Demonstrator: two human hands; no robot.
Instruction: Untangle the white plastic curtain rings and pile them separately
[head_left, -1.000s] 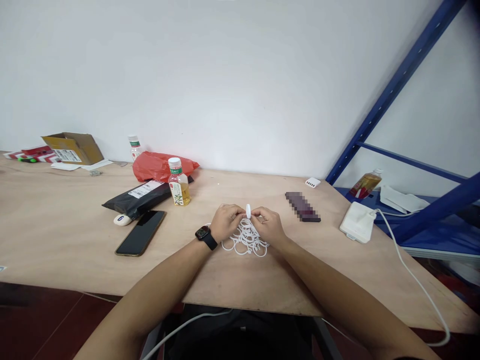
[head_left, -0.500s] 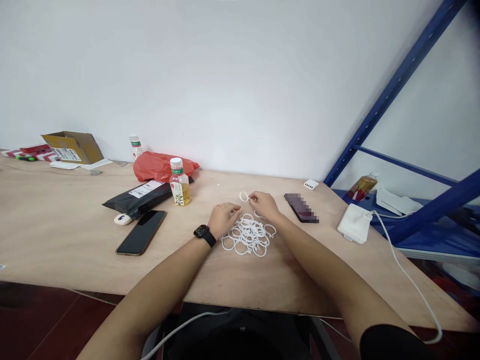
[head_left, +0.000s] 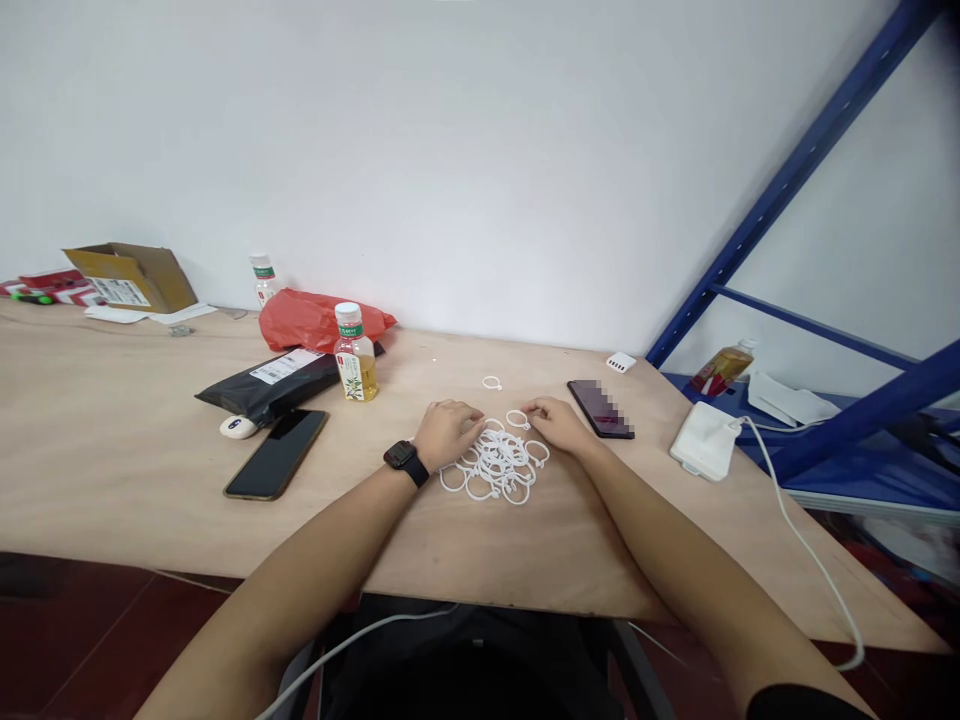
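A heap of several white plastic rings (head_left: 496,465) lies on the wooden table (head_left: 135,470) in front of me. My left hand (head_left: 448,431), with a black watch on the wrist, rests curled on the heap's left edge. My right hand (head_left: 556,424) is at the heap's upper right, its fingers pinching a ring (head_left: 517,419) that lies on top of the pile. One single white ring (head_left: 492,383) lies apart on the table, a little beyond the heap.
A black phone (head_left: 275,454) lies to the left, another phone (head_left: 600,408) to the right. A tea bottle (head_left: 355,353), black parcel (head_left: 271,381), red bag (head_left: 319,319), white mouse (head_left: 236,427), white charger (head_left: 705,440) with cable, cardboard box (head_left: 129,277) and blue shelving (head_left: 825,330) surround the spot.
Both hands held one ring above the heap. My right hand then carried it farther out, left it on the table and came back to the pile. My left hand lowered onto the heap.
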